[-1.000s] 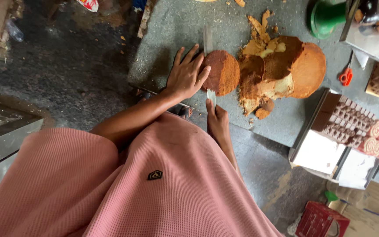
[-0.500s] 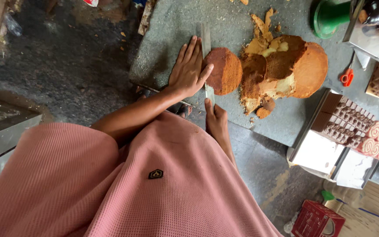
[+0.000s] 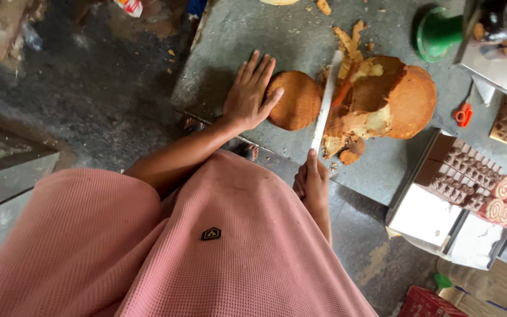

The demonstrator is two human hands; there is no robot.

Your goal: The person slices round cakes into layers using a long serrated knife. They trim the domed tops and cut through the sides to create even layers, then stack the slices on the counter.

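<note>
On grey slab [image 3: 277, 35], left hand [image 3: 250, 94] flat, fingers spread, on round cake [image 3: 297, 100]; right hand [image 3: 312, 179] gripping knife [image 3: 325, 103]

round cake [image 3: 294, 100] on slab [image 3: 300, 35] | knife [image 3: 327, 100] right of it | cake pile [image 3: 382, 100] beyond knife

Bare grey stone table [image 3: 277, 29] lies open beyond my left hand [image 3: 247, 97]. To the right, the big torn brown cake [image 3: 382, 97], green funnel [image 3: 435, 32] and what looks like a tray of rolled pastries [image 3: 482, 176] crowd my right hand [image 3: 312, 182].
</note>
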